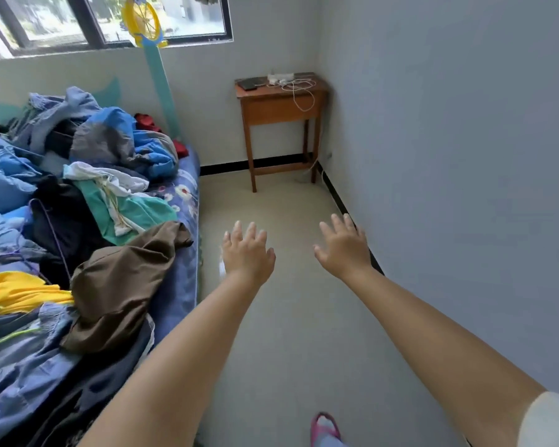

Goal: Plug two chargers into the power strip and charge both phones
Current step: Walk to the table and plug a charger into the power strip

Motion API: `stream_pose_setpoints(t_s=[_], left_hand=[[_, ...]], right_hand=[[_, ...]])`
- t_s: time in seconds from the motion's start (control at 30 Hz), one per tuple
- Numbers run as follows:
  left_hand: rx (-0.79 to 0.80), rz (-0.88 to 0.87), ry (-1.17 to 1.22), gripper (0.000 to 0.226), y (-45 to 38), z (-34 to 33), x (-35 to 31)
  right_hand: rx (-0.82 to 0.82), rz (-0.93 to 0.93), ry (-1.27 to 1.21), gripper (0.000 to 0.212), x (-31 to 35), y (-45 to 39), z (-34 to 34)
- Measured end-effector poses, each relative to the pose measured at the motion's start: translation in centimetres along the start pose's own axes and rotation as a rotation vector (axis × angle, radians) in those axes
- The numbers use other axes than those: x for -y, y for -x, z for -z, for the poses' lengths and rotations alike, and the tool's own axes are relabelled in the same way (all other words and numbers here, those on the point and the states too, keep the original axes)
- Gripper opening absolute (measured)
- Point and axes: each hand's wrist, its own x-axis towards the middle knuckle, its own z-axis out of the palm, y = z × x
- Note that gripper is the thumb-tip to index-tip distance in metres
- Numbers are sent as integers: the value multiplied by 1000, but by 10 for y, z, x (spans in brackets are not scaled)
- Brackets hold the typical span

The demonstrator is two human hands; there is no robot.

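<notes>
A small wooden table [281, 106] stands in the far corner of the room. On its top lie a white power strip [281, 75], white chargers with tangled white cables [299, 87] that hang over the front edge, and dark phones [249, 83] at the left. My left hand [247, 250] and my right hand [344, 243] are stretched out in front of me over the floor, palms down, fingers spread, holding nothing. Both are well short of the table.
A bed [178, 221] heaped with clothes and blankets fills the left side. A grey wall [449, 156] runs along the right. Pale floor [288, 333] leads between them to the table. A pink slipper [325, 429] shows at the bottom edge.
</notes>
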Motion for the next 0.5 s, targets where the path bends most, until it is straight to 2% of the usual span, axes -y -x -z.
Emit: stream_pose_setpoints(t_s=[0.2,0.5], left_hand=[[6,7,0,48,-188,-23,14],[18,68,-44,46,-415,-31,68]], right_hand=[[11,6,-24,52,-13,-187,-26],[37,66,-24,52,-6,-439,-44]])
